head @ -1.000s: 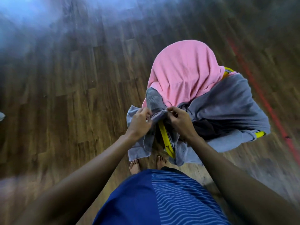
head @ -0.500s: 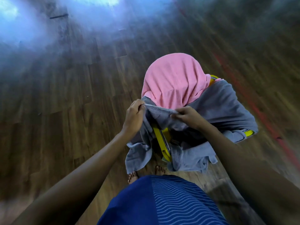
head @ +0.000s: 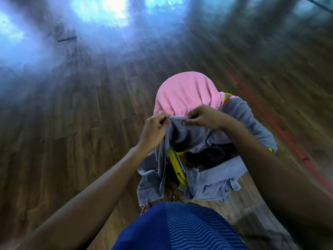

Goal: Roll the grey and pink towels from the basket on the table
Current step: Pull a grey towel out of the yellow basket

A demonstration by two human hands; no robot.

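Matt cloth towels (head: 187, 92), seemingly glossy wood floor (head: 81, 114)

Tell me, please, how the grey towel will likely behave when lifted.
Probably floppy: the grey towel sags in folds below the edge pinched by the left hand and right hand. Likely to drag: its lower folds drape over the basket rim. It may tug the pink towel lying next to it.

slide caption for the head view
Left hand and right hand pinch the edge of a grey towel over a yellow basket draped with a pink towel
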